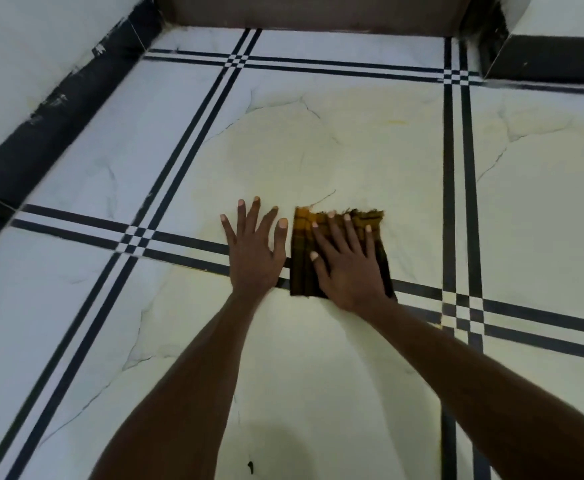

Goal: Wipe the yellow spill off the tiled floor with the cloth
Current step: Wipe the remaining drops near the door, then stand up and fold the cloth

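1. Nearest, a small dark speck [250,466] lies on the pale glossy floor [76,188] between the two bare forearms; nothing else sits in the way.
2. The left hand [254,249] lies flat on the tiles with fingers spread wide, holding nothing, just left of the cloth.
3. The right hand [347,261] presses palm-down on the cloth [302,268], fingers splayed and extended, not curled around it.
4. The cloth is a folded, roughly rectangular piece of dark checked fabric, stained yellow along its frayed far edge, with a loose thread trailing beyond. Its long axis runs near to far, and it straddles the double black stripe [179,252] crossing the floor.
5. Beyond the cloth, a faint yellow film [318,147] tints the marble-veined tile, with a brighter streak [395,122] farther right.
6. Farthest, black skirting [58,112] edges the left wall and a brown panel [304,12] closes the far side.
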Available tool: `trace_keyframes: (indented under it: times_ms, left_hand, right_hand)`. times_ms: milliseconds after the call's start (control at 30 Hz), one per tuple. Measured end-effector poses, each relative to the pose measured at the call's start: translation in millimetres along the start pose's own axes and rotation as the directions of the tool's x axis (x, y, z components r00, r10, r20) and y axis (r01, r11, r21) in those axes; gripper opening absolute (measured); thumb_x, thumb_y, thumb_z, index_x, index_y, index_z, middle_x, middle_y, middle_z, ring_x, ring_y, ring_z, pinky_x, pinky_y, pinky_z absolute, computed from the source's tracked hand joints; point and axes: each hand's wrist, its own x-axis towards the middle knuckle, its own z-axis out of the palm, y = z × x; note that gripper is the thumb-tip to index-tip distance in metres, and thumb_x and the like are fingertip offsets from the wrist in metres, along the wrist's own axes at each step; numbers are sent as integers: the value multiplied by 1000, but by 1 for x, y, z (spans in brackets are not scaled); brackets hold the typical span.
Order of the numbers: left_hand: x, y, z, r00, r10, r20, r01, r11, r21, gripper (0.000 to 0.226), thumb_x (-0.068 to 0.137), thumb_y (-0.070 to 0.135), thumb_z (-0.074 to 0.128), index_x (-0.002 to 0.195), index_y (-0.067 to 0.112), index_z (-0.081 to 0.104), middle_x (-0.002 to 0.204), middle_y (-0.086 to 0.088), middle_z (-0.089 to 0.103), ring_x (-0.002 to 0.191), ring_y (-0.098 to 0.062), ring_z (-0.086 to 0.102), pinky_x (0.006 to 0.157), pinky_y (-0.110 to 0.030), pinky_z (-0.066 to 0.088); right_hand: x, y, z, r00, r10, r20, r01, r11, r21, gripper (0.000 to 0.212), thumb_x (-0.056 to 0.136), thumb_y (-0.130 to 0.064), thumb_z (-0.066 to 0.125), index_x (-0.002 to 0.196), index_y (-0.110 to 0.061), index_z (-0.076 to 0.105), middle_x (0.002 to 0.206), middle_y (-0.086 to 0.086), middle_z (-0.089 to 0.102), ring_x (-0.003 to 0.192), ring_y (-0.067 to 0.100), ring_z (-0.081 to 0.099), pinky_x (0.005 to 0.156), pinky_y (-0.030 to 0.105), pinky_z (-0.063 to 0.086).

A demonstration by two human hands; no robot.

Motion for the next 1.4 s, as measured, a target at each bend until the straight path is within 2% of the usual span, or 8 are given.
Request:
trace_keyframes:
  times_ms: [133, 267, 367, 500, 767, 1033, 1200, 1400]
  left_hand:
    - [-19, 23, 3, 998, -53, 35, 54, 998, -34, 59, 106, 56, 31, 136, 21, 67, 164, -9, 42, 160, -30, 17, 129, -56, -3]
    - [-23, 64, 6, 982, -86, 167, 105, 989, -108, 31, 100, 35, 61, 113, 8, 69, 160, -15, 43, 160, -34, 15, 128, -46, -1]
    - [-17, 90, -7, 940, -226, 255, 283, 935, -214, 26, 96, 27, 70, 108, 5, 67, 137, -16, 62, 143, -33, 46, 121, -40, 33]
    - [-11, 113, -47, 880, -270, 390, 416, 834, -362, 30, 103, 28, 59, 124, 7, 54, 114, -10, 67, 108, -27, 66, 93, -40, 55]
    - [15, 150, -144, 833, -282, 475, 500, 751, -432, 36, 103, 32, 61, 131, 17, 46, 129, -8, 63, 120, -24, 64, 106, -45, 55]
    - [46, 222, -323, 841, -216, 495, 479, 722, -499, 35, 102, 31, 63, 132, 18, 51, 125, -9, 69, 116, -22, 69, 102, -41, 58]
    - [63, 293, -468, 807, -207, 553, 525, 680, -512, 30, 103, 27, 62, 131, 19, 53, 111, 3, 69, 107, -13, 68, 94, -25, 57]
    - [81, 359, -632, 790, -184, 585, 526, 695, -491, 33, 102, 30, 63, 132, 18, 55, 128, -9, 68, 122, -25, 65, 107, -40, 54]
  right_hand:
    - [3, -1, -21, 993, 115, 2, -104, 898, 428, 60, 107, -44, 21, 163, -26, 31, 172, -5, 27, 163, 19, 3, 131, 49, -8]
    - [2, 9, -58, 939, 300, 166, -262, 315, 912, 46, 112, -30, 36, 158, -33, 40, 156, -6, 50, 150, 14, 41, 128, 41, 27]
    - [0, 15, -76, 888, 383, 255, -319, 112, 941, 38, 110, -28, 40, 146, -29, 52, 130, -2, 69, 124, 14, 65, 118, 40, 45]
    - [-7, 11, -103, 876, 401, 267, -345, 136, 928, 32, 108, -23, 46, 137, -26, 59, 125, -1, 70, 119, 17, 68, 114, 42, 49]
    - [-7, -14, -174, 851, 391, 350, -456, 219, 863, 37, 107, -25, 55, 144, -20, 55, 132, 1, 62, 126, 22, 59, 113, 44, 49]
    - [-39, -81, -320, 772, 328, 545, -555, -72, 829, 43, 109, -39, 52, 143, -14, 55, 136, 6, 64, 128, 27, 61, 104, 40, 51]
    - [-70, -129, -460, 705, 240, 668, -615, -262, 744, 39, 105, -55, 48, 115, -22, 66, 114, 3, 73, 111, 26, 68, 93, 43, 56]
    - [-124, -175, -610, 740, 160, 653, -527, -464, 712, 44, 103, -35, 63, 140, -12, 59, 136, 12, 70, 129, 33, 65, 111, 50, 52]
